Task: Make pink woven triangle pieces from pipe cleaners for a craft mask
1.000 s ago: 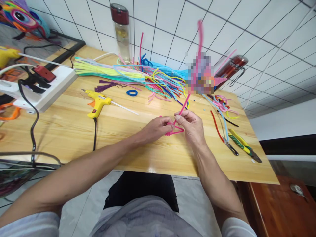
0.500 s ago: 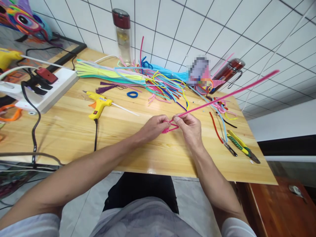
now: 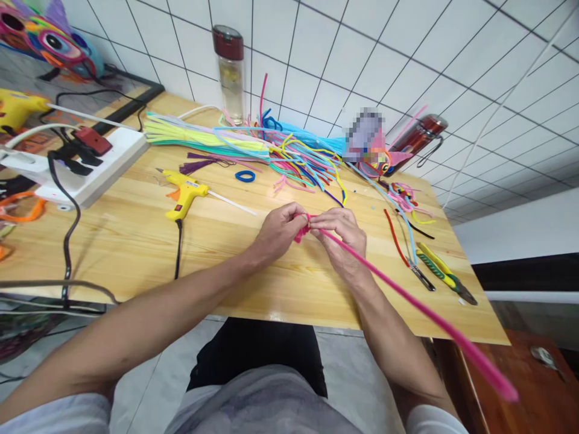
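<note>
A long bright pink pipe cleaner [image 3: 420, 306] runs from between my hands, over my right forearm, to the lower right. Its other end is a small coiled bunch close to my left fingertips. My left hand [image 3: 281, 232] is closed, thumb and forefinger pinching that coiled part. With the fingers pressed together, my right hand [image 3: 341, 236] grips the same pipe cleaner just beside the left. Both hands are above the wooden table [image 3: 235, 271], fingertips almost meeting. My fingers hide part of the coil.
A yellow glue gun [image 3: 184, 194] and a blue ring [image 3: 245, 176] lie to the left. Behind are bundles of coloured pipe cleaners [image 3: 208, 137] and a clear bottle [image 3: 231, 84]. Pliers [image 3: 446, 272] and small snips [image 3: 421, 276] lie right. A power strip [image 3: 106, 166] stands at far left.
The pink pipe cleaner's long free end has swung from the upper right down to the lower right. My right fingers have turned and come closer to my left ones.
</note>
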Tool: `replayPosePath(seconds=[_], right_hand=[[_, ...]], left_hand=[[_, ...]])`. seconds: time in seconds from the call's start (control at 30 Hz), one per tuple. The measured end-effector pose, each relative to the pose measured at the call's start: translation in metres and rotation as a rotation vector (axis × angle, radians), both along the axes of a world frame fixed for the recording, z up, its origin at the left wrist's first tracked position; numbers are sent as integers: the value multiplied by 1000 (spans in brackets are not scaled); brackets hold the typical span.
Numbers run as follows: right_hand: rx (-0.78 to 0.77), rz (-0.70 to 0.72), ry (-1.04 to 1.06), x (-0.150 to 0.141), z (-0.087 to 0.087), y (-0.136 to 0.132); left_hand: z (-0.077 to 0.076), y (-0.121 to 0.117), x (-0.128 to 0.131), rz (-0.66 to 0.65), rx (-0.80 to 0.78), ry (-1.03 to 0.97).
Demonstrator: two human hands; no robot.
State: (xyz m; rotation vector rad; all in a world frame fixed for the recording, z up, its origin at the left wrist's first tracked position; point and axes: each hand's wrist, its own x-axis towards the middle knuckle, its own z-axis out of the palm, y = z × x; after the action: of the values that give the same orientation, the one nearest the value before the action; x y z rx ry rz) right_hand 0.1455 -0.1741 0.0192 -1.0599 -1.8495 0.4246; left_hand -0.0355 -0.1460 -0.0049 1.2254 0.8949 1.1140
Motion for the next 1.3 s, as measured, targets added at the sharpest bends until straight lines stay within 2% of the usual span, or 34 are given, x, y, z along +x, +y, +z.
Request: replayPosePath(seconds=[0.1,0.17,0.27,0.33,0.47,0.63,0.8,0.97,1.3], right_hand=[[19,-6,-55,6,3,1],[-11,-66,1,10,4,1],[-215,-137,234,12,5,1],[-373,-95,355,11,6,0],[-505,-29,365,3,7,-3],[-541,-57,318,-6,3,-6],[-619,-31,375,-11,1,-7],[-610,-59,434,-11,3,-5],[-563,-120,449,-8,2,-4]], left_hand=[[4,-2,-2,35,39,-1],[6,-2,-4,58,68,22],[10,-3,-7,105,149,100],[11,-3,-8,141,233,177],[14,-3,-9,158,332,275],[15,-4,-8,180,298,273],[13,-7,-6,127,176,70],[11,-5,-4,71,77,-69],[6,-3,-1,9,76,-98]])
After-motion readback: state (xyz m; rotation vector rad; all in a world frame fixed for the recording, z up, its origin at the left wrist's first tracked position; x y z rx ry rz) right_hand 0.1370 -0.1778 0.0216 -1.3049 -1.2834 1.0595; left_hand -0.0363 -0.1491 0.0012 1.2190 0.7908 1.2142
